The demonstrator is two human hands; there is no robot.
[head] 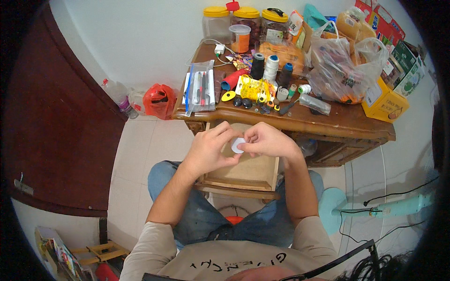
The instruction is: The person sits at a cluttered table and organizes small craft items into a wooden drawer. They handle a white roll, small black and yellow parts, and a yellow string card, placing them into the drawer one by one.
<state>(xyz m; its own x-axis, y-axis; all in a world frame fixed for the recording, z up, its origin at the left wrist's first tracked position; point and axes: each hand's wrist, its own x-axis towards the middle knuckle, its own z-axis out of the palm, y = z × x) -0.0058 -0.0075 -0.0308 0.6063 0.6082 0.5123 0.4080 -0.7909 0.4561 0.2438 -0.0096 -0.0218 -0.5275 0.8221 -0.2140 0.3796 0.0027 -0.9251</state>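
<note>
A small round white disc (236, 145) is between my hands, above the pulled-out wooden drawer (242, 172). My right hand (269, 140) pinches it, with the thumb lying across its face and the fingers curled behind. Around its left side curves my left hand (211, 147), thumb and index finger spread apart. The left index fingertip is close to the disc's upper edge; whether it touches cannot be told. What the disc is made of is too small to make out.
Thread spools (271, 68), yellow cord (254, 87) and a zip bag of pens (201, 87) crowd the wooden desk (337, 121). Yellow-lidded jars (246, 24) stand behind; a plastic shopping bag (337, 70) lies right. A turquoise fan (332, 210) is on the floor.
</note>
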